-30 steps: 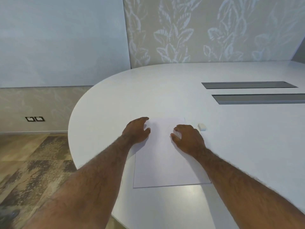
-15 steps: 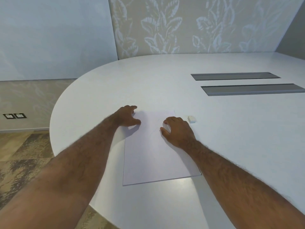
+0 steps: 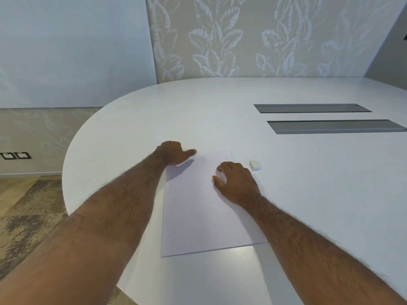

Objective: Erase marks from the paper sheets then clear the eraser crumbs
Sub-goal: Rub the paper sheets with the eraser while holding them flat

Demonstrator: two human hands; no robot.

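A white paper sheet (image 3: 198, 212) lies on the white table (image 3: 220, 119) in front of me, with faint pencil lines near its far end. My left hand (image 3: 172, 154) rests at the sheet's far left corner, fingers curled under and thumb pointing right, nothing in it. My right hand (image 3: 235, 183) presses down on the sheet's far right part, fingers bent, thumb apart, holding nothing. A small white eraser (image 3: 255, 165) lies on the table just right of the sheet, a little beyond my right hand and apart from it.
Two long grey recessed slots (image 3: 310, 108) (image 3: 334, 126) run across the table at the far right. The table's rounded edge (image 3: 66, 172) curves close on the left, with floor below. Wall sockets (image 3: 15, 155) sit low on the left wall.
My left hand has slid from the sheet's upper left area out to its far left corner, fingers curling in. My right hand stays pressed on the sheet. The eraser has not moved.
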